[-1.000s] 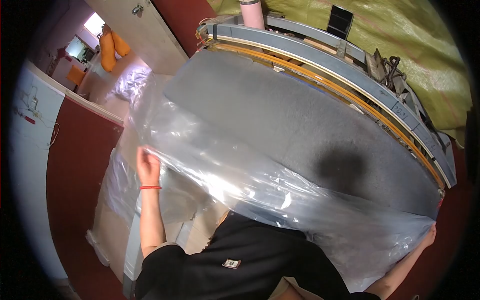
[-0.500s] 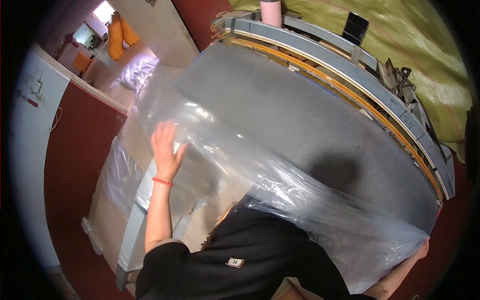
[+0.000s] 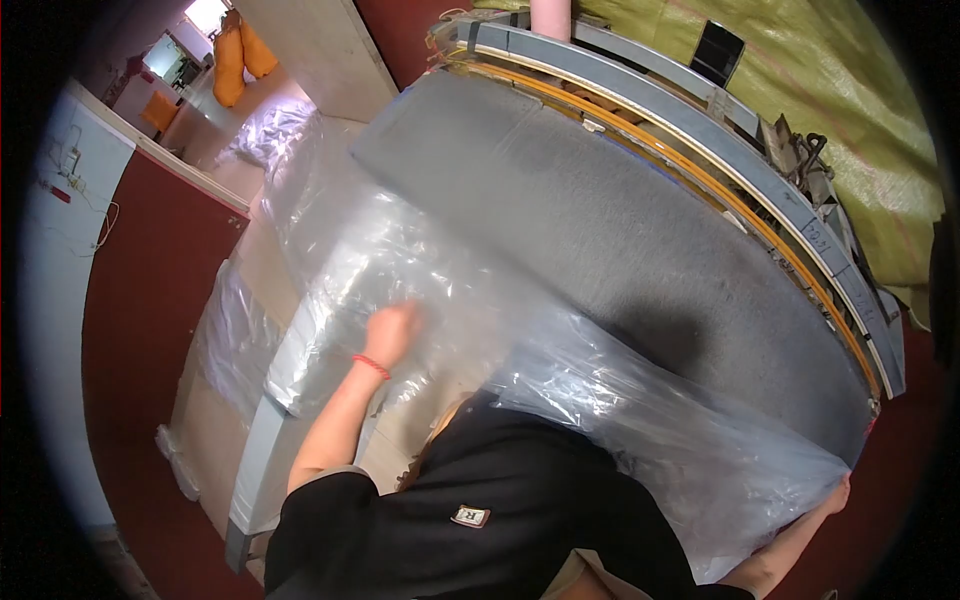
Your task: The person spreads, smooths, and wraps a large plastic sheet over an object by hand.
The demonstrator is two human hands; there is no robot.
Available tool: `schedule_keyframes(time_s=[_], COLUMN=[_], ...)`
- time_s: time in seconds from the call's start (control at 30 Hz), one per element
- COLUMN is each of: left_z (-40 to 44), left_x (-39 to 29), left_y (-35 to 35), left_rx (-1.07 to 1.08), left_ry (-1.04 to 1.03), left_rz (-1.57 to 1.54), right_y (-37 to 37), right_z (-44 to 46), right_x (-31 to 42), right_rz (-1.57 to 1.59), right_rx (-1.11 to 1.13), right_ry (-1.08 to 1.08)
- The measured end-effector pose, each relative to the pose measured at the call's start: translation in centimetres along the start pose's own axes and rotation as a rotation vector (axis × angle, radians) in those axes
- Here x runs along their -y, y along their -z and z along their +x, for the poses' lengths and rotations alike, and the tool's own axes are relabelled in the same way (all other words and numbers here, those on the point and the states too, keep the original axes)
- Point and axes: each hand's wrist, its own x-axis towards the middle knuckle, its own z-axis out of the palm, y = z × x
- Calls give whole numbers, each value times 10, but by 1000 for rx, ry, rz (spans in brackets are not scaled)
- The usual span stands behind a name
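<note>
A sheet of clear plastic film [image 3: 600, 375] lies in folds across the near side of a grey padded surface [image 3: 560, 200] and in front of my body. My left hand [image 3: 396, 332], with a red bracelet at the wrist, is over the film at the left. It is closed and blurred; whether film is between its fingers cannot be made out. At the far right, my right hand [image 3: 838, 494] is closed on the film's corner, beside the near right end of the grey surface. The film is drawn taut towards that hand.
A curved metal frame [image 3: 690, 125] with orange strips runs along the far edge. Behind it are a pink bottle [image 3: 551, 18], a phone [image 3: 718, 53] and green sheeting [image 3: 830, 110]. A grey beam [image 3: 262, 450] stands at the left, near an open door [image 3: 310, 50].
My left hand let go of the film's edge, opened, then moved right and closed over the film. The film at the left has spread and dropped lower. My right hand keeps its hold.
</note>
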Motion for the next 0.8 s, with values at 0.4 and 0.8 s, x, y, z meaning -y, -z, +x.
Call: schedule_keyframes(time_s=[0.4, 0.8], left_z=[44, 234], left_x=[53, 18], left_y=[3, 317], left_rx=[-382, -593], left_ry=[375, -252], left_rz=[-2340, -1352], right_y=[-6, 1], right_z=[-14, -34], right_x=[1, 12], right_rz=[325, 4], right_rx=[67, -149], right_ry=[-60, -43])
